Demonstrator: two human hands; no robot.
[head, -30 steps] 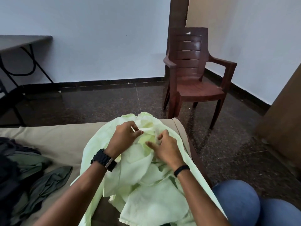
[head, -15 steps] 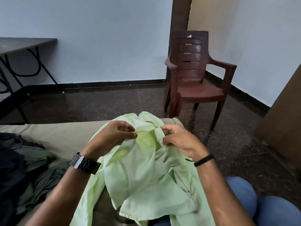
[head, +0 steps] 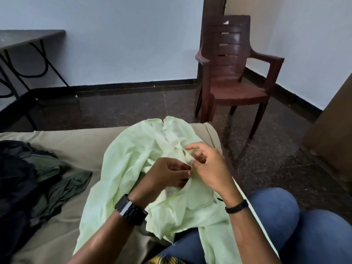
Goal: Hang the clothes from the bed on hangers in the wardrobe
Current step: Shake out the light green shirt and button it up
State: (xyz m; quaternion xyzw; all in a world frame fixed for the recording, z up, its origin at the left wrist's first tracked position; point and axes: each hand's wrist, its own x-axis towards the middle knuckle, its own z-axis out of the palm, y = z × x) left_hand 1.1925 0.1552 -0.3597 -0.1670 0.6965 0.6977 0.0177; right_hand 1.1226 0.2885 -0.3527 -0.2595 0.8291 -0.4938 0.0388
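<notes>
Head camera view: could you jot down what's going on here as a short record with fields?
garment in hand: pale green shirt, crumpled, lying on the bed and across the person's lap
left hand: pinching the shirt fabric
right hand: pinching the fabric close beside the left
surface: bed with tan cover
other clothes: dark pile at the bed's left
beyond the bed: brown plastic chair, folding table
hanger: none in view

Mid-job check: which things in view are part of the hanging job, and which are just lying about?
Job: pale green shirt, pinched by the left hand and right hand; dark clothes pile; bed.

Lying about: brown plastic chair; folding table.
</notes>
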